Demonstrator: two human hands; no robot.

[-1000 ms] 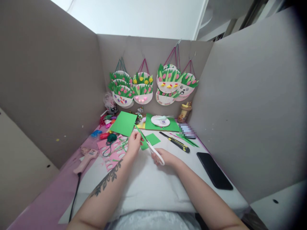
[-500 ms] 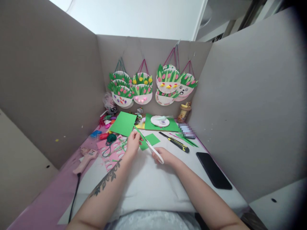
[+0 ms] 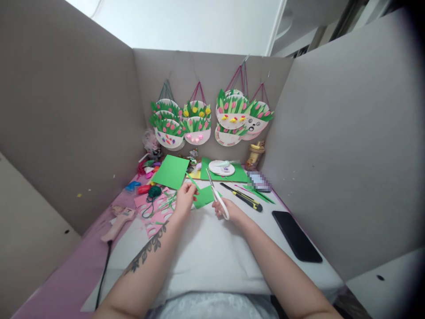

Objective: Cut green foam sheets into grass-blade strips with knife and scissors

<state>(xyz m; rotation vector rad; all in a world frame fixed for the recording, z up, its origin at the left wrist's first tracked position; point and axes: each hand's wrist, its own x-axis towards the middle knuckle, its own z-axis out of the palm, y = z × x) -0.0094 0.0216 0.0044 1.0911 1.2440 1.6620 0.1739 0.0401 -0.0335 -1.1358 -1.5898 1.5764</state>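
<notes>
bare forearms; dark leafy tattoo (image 3: 148,249) on the left one.

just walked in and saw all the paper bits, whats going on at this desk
A person is seated at a white table walled in by grey cardboard. The left hand pinches a small piece of green paper, while the right hand holds white-handled scissors with the blades pointing up and away, next to the paper. A yellow and black utility knife, a black phone and a pink glue gun lie around. Paper-plate flower baskets hang on the back wall.
</notes>
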